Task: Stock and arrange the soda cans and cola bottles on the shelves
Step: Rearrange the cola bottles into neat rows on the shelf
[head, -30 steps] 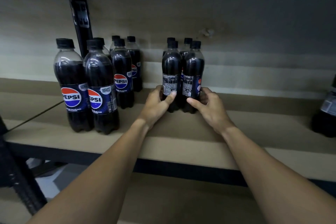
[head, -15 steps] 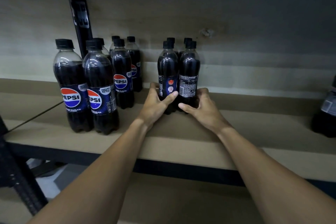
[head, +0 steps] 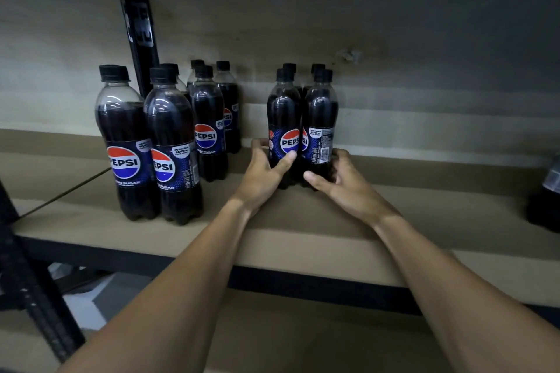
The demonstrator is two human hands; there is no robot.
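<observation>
Item: cluster of four cola bottles (head: 303,130), upright on the shelf (head: 303,239), right of the black post (head: 139,39) and well apart from the six bottles (head: 169,142) standing beside it.

Hold: my left hand (head: 263,172) wraps the front-left bottle low down, fingers (head: 257,144) clamped round its side, thumb across the label. My right hand (head: 342,179) grips the front-right bottle likewise at the base.

Handling, by my estimate: full, so fairly heavy; plastic walls stiff under pressure; smooth labels a little slippery; tall and narrow, so prone to tipping. Best held low on the body.

Also: another bottle (head: 545,191) far right of the post.
</observation>
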